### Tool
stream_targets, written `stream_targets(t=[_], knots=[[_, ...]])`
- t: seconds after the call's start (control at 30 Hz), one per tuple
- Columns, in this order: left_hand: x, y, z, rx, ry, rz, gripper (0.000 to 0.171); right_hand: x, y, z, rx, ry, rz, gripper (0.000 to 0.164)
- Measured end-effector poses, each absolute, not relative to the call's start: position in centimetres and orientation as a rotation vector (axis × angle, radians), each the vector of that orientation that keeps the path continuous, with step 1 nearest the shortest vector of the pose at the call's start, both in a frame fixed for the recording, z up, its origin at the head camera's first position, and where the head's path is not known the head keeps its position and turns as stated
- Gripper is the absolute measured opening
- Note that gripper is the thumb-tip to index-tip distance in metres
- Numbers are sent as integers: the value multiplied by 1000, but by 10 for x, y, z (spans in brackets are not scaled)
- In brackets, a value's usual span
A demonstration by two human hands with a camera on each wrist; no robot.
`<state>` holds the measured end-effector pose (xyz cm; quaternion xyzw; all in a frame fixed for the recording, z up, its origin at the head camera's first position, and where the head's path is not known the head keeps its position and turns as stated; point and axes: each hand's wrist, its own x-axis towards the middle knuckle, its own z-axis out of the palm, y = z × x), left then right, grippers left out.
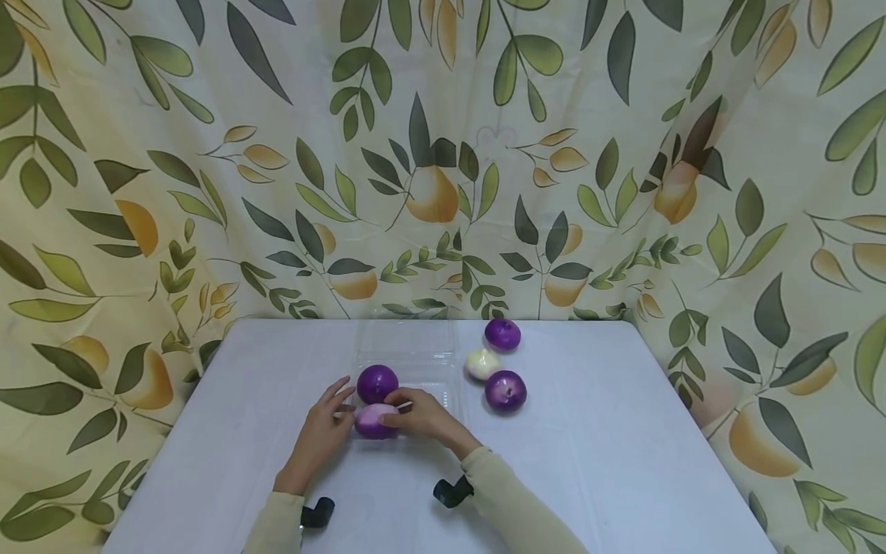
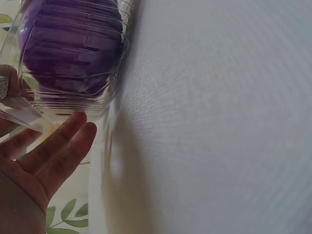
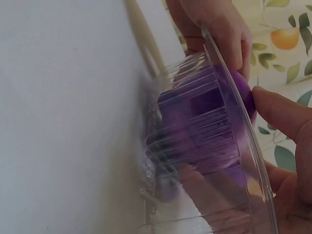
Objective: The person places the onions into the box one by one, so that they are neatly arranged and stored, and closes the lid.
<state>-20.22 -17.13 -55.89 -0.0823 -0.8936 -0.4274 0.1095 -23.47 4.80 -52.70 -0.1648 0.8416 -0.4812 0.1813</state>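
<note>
A clear plastic clamshell container (image 1: 432, 375) lies with its lid (image 1: 404, 338) folded back. Two red onions sit at its left side: a far one (image 1: 377, 383) and a paler near one (image 1: 374, 422). With thumb and fingers, my right hand (image 1: 427, 416) pinches the near onion from the right. In the right wrist view, the thumb (image 3: 280, 111) presses on a purple onion (image 3: 200, 117) above the rim. My left hand (image 1: 321, 437) is beside the container's left edge. Its extended fingers (image 2: 68, 151) are at the ridged clear wall in the left wrist view, holding nothing.
Right of the container are a white onion (image 1: 482, 364) and two red onions, one farther back (image 1: 502, 334) and one nearer (image 1: 505, 392). All rest on a white-covered table (image 1: 588, 462). A leaf-and-fruit patterned curtain (image 1: 432, 254) stands behind the table.
</note>
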Motion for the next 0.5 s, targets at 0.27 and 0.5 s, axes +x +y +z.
stream_targets(t=[0.27,0.5], knots=[[-201,-172,-560,-252,-2622,-1276,46,-235,48,-526,-487,2354,-1355,44],[-202,-172,-561,-257,-2607,-1281,45,-237,58,-524,-500,2323,-1426,50]])
